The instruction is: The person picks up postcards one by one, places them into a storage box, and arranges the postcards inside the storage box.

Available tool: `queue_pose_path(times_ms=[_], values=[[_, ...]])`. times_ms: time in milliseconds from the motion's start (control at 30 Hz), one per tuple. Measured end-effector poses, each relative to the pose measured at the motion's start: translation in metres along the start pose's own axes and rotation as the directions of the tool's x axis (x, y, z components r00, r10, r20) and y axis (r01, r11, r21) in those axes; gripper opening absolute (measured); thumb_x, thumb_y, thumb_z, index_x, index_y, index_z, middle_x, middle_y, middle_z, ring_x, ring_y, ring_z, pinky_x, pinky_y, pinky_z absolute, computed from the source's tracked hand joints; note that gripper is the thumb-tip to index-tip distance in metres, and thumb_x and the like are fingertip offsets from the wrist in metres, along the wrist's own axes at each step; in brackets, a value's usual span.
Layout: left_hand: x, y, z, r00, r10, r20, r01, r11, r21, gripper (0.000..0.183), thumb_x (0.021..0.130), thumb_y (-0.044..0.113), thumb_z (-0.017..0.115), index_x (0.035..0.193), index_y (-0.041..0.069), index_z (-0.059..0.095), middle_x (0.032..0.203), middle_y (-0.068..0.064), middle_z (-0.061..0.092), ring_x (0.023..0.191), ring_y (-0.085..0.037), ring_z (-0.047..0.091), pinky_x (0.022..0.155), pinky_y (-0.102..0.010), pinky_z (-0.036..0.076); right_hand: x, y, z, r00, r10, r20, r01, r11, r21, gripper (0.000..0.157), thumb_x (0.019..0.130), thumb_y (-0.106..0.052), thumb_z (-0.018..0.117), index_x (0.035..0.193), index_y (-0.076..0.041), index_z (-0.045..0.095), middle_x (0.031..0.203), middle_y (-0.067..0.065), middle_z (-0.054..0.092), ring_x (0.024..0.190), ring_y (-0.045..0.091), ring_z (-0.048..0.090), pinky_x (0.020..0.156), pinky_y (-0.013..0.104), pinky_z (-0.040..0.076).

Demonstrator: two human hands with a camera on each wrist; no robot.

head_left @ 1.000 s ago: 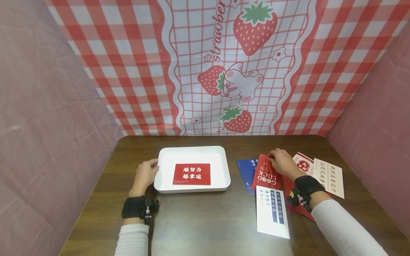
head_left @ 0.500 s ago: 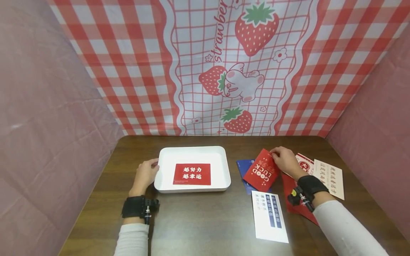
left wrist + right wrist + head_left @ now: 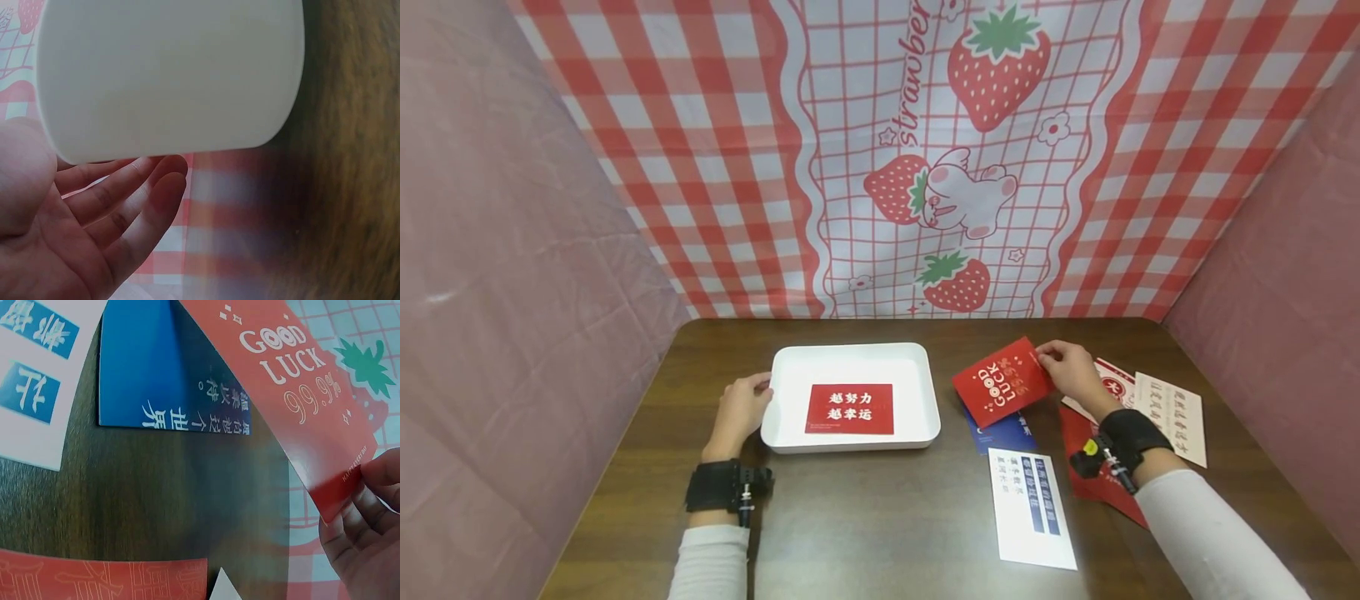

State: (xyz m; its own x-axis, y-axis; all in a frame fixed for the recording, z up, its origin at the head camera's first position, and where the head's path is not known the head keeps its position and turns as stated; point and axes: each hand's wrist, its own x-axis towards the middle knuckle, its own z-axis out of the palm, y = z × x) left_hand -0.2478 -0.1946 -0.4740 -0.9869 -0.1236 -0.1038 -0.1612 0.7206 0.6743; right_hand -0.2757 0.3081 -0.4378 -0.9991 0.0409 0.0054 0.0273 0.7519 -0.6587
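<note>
Starting with the head view: we see our left hand at the left edge of a white rectangular tray, fingertips against it and loosely bent — resting there, no firm grip that we can make out. A red rectangular card with white Chinese characters lies flat inside. On the right, our right hand pinches one corner of a red paper card printed GOOD LUCK, held at a slant over a dark blue card. Nearer us is a white card with blue bands; beyond the right wrist, a cream card with dark lettering. All on a brown wood-grain table.

Left wrist view: pale tray wall fills the top, some of the left hand's fingers partly hidden behind it, others relaxed.

Right wrist view: thumb and fingers clamp the GOOD LUCK card's end — card tilted, blue card flat on the wood. Whether the two touch, we can't tell.
</note>
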Motion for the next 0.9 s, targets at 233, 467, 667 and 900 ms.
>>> queue_pose_path(times_ms=[233, 467, 667, 900], values=[[0.0, 0.0, 0.0, 1.0, -0.003, 0.001, 0.003, 1.0, 0.003, 0.04, 0.099, 0.013, 0.052, 0.138, 0.002, 0.053, 0.13, -0.022, 0.061, 0.116, -0.035, 0.058, 0.099, -0.052, 0.047, 0.002, 0.002, 0.0, 0.999, 0.046, 0.005, -0.046, 0.993, 0.11, 0.032, 0.101, -0.013, 0.046, 0.122, 0.008, 0.057, 0.114, 0.027, 0.059, 0.093, 0.027, 0.057, 0.067, 0.023, 0.048], [0.001, 0.0, 0.0, 1.0, -0.01, 0.005, 0.01, 1.0, -0.005, 0.041, 0.1, 0.014, 0.05, 0.139, 0.002, 0.052, 0.131, -0.022, 0.06, 0.119, -0.036, 0.057, 0.1, -0.052, 0.046, 0.001, -0.003, -0.001, 0.998, 0.061, 0.015, -0.063, 0.984, 0.164, 0.034, 0.102, -0.016, 0.045, 0.124, 0.008, 0.056, 0.113, 0.025, 0.059, 0.081, 0.012, 0.056, 0.064, 0.021, 0.049], [0.001, 0.0, 0.0, 1.0, -0.012, 0.013, 0.012, 1.0, -0.011, 0.042, 0.099, 0.013, 0.05, 0.14, 0.003, 0.051, 0.132, -0.022, 0.059, 0.117, -0.035, 0.057, 0.1, -0.052, 0.046, 0.0, -0.005, -0.002, 0.996, 0.076, 0.036, -0.082, 0.97, 0.228, 0.036, 0.103, -0.017, 0.044, 0.126, 0.009, 0.054, 0.11, 0.024, 0.059, 0.074, 0.005, 0.056, 0.063, 0.023, 0.052], [0.001, 0.0, 0.0, 1.0, -0.008, 0.003, 0.008, 1.0, -0.003, 0.042, 0.099, 0.012, 0.05, 0.14, 0.002, 0.051, 0.13, -0.021, 0.061, 0.114, -0.034, 0.058, 0.098, -0.051, 0.047, 0.0, -0.008, -0.003, 0.995, 0.09, 0.04, -0.097, 0.953, 0.285, 0.039, 0.102, -0.021, 0.047, 0.128, 0.008, 0.053, 0.092, 0.005, 0.061, 0.071, 0.004, 0.056, 0.062, 0.024, 0.053]])
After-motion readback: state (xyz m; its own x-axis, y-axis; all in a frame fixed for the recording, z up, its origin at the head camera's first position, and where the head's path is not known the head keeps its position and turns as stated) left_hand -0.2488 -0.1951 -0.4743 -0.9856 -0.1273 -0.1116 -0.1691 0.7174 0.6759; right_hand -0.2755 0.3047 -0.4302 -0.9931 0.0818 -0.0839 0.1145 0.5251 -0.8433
